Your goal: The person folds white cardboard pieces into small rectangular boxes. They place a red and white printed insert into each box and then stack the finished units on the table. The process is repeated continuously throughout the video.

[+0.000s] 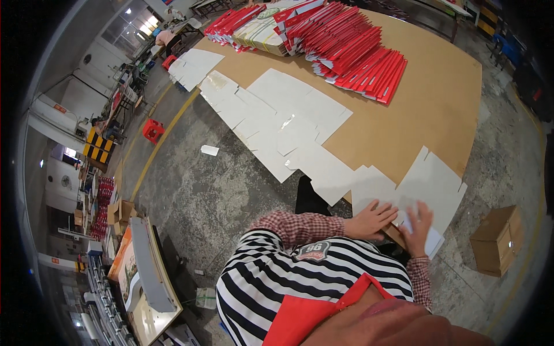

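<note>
My left hand (373, 221) lies with fingers stretched out over a white sheet (372, 185) at the near edge of the table. Just right of it is my right hand (416, 230), blurred by motion, its fingers raised and apart. Beneath and beside the right hand shows a smaller bluish-white piece of paper (434, 241); I cannot make out whether the fingers touch it. A larger white cut sheet (433, 183) with notched edges reaches away from both hands. More white sheets (300, 106) overlap along the table's left side.
The brown board tabletop (427, 86) carries a long fanned stack of red folded packets (346, 49) at the far side, with a tied pale bundle (261, 33) by it. A cardboard box (495, 241) stands on the floor at right, a red stool (153, 131) at left.
</note>
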`<state>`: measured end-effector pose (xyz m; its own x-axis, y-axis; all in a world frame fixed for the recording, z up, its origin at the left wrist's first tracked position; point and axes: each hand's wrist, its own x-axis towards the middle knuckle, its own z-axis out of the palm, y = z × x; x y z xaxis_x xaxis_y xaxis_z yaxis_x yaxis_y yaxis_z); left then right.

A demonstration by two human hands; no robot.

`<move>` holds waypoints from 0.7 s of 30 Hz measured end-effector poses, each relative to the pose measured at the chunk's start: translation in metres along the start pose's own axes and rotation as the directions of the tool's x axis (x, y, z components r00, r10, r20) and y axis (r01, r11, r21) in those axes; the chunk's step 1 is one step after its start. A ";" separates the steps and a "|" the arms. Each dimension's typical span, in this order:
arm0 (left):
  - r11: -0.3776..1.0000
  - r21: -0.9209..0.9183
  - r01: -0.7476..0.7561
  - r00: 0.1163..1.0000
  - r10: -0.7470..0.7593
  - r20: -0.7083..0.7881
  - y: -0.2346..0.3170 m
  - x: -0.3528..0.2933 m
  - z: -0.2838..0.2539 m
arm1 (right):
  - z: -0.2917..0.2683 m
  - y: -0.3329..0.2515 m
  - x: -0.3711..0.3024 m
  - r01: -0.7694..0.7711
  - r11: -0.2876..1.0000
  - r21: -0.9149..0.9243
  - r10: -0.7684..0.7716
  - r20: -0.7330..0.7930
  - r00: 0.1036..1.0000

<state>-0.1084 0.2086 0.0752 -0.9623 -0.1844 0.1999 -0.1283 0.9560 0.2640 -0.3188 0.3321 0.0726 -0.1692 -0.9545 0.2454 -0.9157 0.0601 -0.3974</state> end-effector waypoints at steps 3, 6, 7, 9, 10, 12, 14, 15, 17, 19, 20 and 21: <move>0.997 0.075 -0.006 0.996 -0.001 0.090 -0.028 -0.035 -0.019 | 0.006 0.001 0.003 0.083 0.990 0.116 -0.098 0.134 0.986; 0.838 -0.335 0.432 0.902 -0.408 0.144 -0.081 -0.030 -0.030 | 0.010 0.010 0.006 0.076 0.982 0.172 -0.102 0.149 0.984; 0.784 -0.352 0.511 0.858 -0.486 0.165 -0.083 -0.027 -0.028 | 0.009 0.010 0.005 0.074 0.981 0.179 -0.102 0.156 0.982; 0.795 -0.236 0.559 0.828 -0.548 0.118 -0.086 -0.018 -0.010 | 0.012 0.008 0.006 0.076 0.983 0.164 -0.102 0.159 0.982; 0.848 -0.100 0.521 0.854 -0.518 0.050 -0.085 -0.011 0.003 | 0.012 0.008 0.006 0.074 0.987 0.145 -0.098 0.170 0.981; 0.963 0.032 0.266 0.963 -0.265 -0.045 -0.059 -0.012 0.034 | 0.007 0.003 0.007 0.085 0.994 0.070 -0.097 0.194 0.976; 0.994 0.067 0.082 0.995 -0.078 -0.057 -0.032 -0.008 0.042 | -0.003 -0.003 0.006 0.107 0.993 -0.040 -0.095 0.222 0.970; 0.999 0.032 0.028 0.999 -0.027 -0.035 -0.017 -0.005 0.025 | -0.008 0.003 -0.002 0.002 0.994 -0.111 0.006 0.073 0.997; 1.000 0.024 -0.020 1.000 0.019 0.022 -0.014 -0.003 0.013 | -0.011 0.012 -0.034 -0.210 0.963 -0.169 0.165 -0.244 0.956; 0.999 0.033 -0.017 0.997 0.014 0.077 -0.014 -0.001 0.014 | -0.018 0.026 -0.077 -0.441 0.884 0.155 0.440 -0.596 0.672; 1.000 0.002 -0.001 0.995 0.001 0.100 -0.015 0.002 0.013 | -0.015 0.037 -0.082 -0.301 0.812 0.500 0.566 -0.549 0.615; 0.998 -0.040 -0.057 0.994 0.060 0.089 -0.017 0.014 0.015 | -0.012 0.045 -0.089 -0.123 0.634 0.764 0.683 -0.478 0.551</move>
<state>-0.1226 0.1928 0.0596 -0.9858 -0.1053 0.1306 -0.0636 0.9549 0.2901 -0.3498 0.4236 0.0433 -0.8935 -0.3456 0.2866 -0.2808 -0.0679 -0.9574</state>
